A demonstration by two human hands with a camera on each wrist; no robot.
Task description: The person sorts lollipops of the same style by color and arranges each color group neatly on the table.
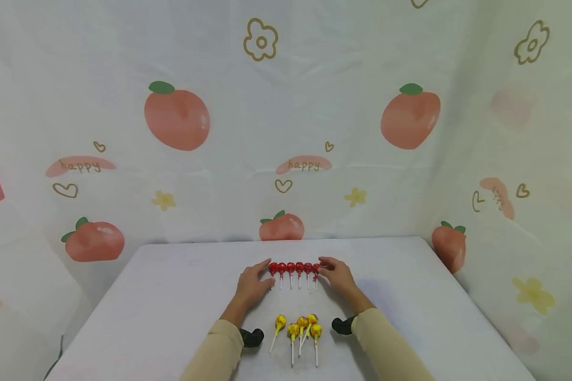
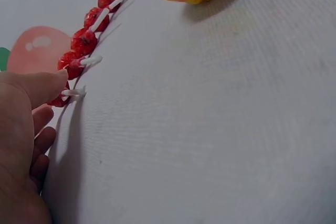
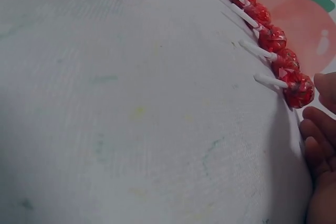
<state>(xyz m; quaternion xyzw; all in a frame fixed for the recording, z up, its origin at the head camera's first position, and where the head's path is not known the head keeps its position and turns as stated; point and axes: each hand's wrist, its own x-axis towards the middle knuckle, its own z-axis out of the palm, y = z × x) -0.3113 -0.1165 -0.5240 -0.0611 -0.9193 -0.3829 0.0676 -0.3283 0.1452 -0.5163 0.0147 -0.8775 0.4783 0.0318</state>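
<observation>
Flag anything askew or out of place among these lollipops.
The yellow lollipops look untidy: four bunch together at differing angles, while a fifth slants apart on the left. The red lollipops, by contrast, form a neat row.

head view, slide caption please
Left hand and right hand flank six lined-up red lollipops; yellow lollipops lie nearer the camera.

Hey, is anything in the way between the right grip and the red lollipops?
Nothing visible: the right grip is beside the rightmost red lollipop, with no object between them. The yellow lollipops lie apart, lower in the head view.
</observation>
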